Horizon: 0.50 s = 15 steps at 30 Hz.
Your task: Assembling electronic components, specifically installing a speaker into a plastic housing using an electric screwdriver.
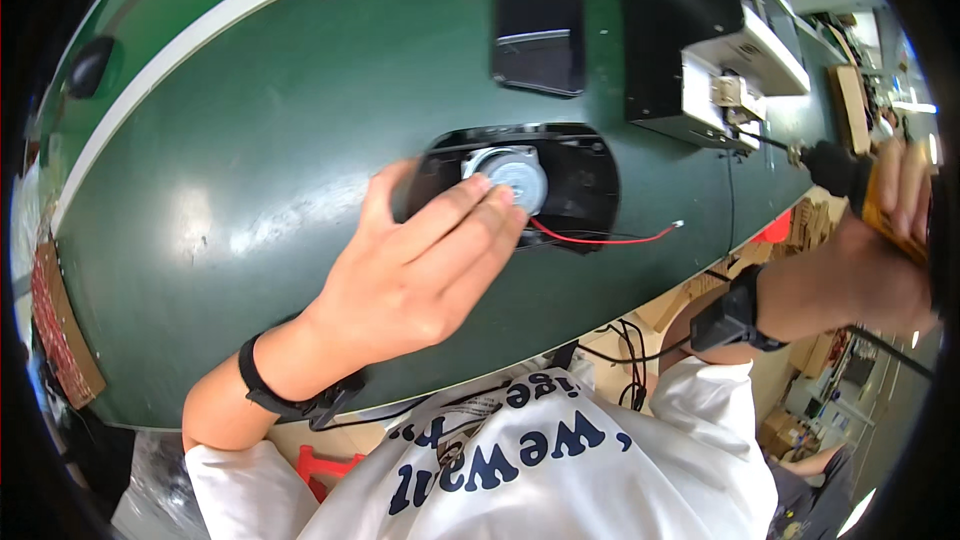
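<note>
My left hand [405, 275] lies over a round silver speaker [526, 180], its fingertips pressed on the metal back and its thumb at the left edge of the housing. That speaker sits in a shallow black plastic housing [585, 180] on the green table. A red wire and a black wire [610, 239] trail from it to the right, ending in a small white plug. Far to the right, my right hand [880, 240] is closed round an electric screwdriver [838, 172] with an orange-and-black body. Its bit points left, to the pickup area of a black-and-white screw feeder [735, 95].
A flat glossy black panel [540, 20] lies beyond the housing. The green table [230, 180] has a white raised edge at the back, with a black mouse-shaped object [90, 67] beyond it. Cables [630, 350] hang below the front edge. Cardboard [65, 325] stands at far left.
</note>
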{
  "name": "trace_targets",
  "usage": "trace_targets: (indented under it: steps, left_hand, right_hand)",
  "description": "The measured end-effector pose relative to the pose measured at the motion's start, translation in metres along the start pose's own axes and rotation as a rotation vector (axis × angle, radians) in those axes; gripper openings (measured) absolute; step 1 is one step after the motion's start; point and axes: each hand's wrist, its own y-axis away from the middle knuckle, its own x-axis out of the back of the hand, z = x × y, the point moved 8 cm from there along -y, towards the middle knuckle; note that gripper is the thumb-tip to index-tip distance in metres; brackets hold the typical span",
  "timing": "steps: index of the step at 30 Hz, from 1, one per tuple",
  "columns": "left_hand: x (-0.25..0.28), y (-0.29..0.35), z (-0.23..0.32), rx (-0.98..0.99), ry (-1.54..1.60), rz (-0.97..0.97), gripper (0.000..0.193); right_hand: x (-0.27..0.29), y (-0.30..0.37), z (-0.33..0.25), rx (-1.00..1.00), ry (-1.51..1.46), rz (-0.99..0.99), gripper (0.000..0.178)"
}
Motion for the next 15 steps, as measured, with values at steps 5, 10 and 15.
trace_targets:
  steps: [5, 10, 15]
  left_hand:
    - [0.007, -0.004, -0.003, 0.064, 0.081, -0.036, 0.043]
    - [0.001, 0.002, 0.0, 0.039, 0.045, -0.016, 0.053]
    - [0.001, 0.001, 0.0, 0.047, 0.045, -0.02, 0.053]
  right_hand:
    - [0.024, 0.027, 0.006, -0.145, -0.149, 0.163, 0.047]
    - [0.027, 0.047, 0.023, -0.208, 0.02, 0.408, 0.036]
    - [0.034, 0.053, 0.035, -0.244, -0.023, 0.404, 0.035]
